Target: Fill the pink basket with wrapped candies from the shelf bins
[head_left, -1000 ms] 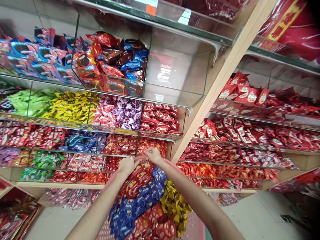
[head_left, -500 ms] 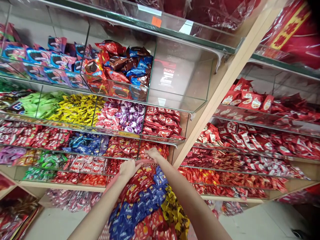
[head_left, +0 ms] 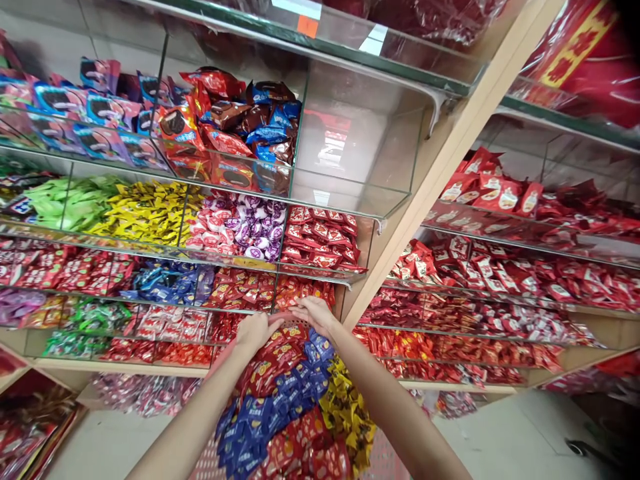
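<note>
A pink perforated plastic basket [head_left: 387,460] is in front of me, heaped with wrapped sweets. It holds red packets [head_left: 273,360], blue packets [head_left: 250,427], yellow packets [head_left: 350,417] and more red ones at the near end. My left hand [head_left: 254,335] is closed on the basket's far left rim, thumb pointing right. Just above the far rim is my right hand [head_left: 315,313], its fingers stretched leftward in front of a bin of red-orange packets [head_left: 315,293]. I see nothing clear in those fingers, though the fingertips are small and partly blurred.
Glass-fronted shelves of wrapped sweets span the view, with yellow sweets [head_left: 150,213] and purple-and-white sweets [head_left: 260,227] at middle height. A wooden upright [head_left: 400,227] divides the left and right shelving. Pale floor [head_left: 495,447] shows below, with bagged sweets [head_left: 145,393] under the lowest shelf.
My right hand has gone from curled fingers to fingers stretched leftward, slightly nearer the rim. My left hand has shifted slightly up on the rim. The whole view has moved a little.
</note>
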The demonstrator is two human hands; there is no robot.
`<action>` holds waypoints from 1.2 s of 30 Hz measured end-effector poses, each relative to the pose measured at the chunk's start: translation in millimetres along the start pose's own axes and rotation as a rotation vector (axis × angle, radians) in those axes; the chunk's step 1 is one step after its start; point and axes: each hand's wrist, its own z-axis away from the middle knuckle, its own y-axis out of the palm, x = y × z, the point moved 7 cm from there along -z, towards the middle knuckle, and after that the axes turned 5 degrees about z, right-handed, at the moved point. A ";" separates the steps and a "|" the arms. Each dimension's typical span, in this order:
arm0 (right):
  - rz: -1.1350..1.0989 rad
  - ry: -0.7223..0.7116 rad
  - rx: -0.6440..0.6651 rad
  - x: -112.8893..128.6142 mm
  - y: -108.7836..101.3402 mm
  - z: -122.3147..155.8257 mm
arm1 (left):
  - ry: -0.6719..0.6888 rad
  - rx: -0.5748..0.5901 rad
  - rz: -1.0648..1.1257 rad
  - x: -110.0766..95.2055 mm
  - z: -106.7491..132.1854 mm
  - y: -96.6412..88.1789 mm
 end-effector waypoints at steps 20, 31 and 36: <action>0.083 0.125 0.277 -24.3 -1.8 127.2 | 0.014 0.015 -0.026 -2.2 -0.1 -1.3; 0.428 0.368 0.217 -99.8 -14.8 162.1 | 0.023 0.033 -0.028 -4.7 1.2 -4.3; 0.387 0.451 0.333 -128.8 2.2 170.4 | 0.007 0.046 -0.023 -2.9 0.6 -2.2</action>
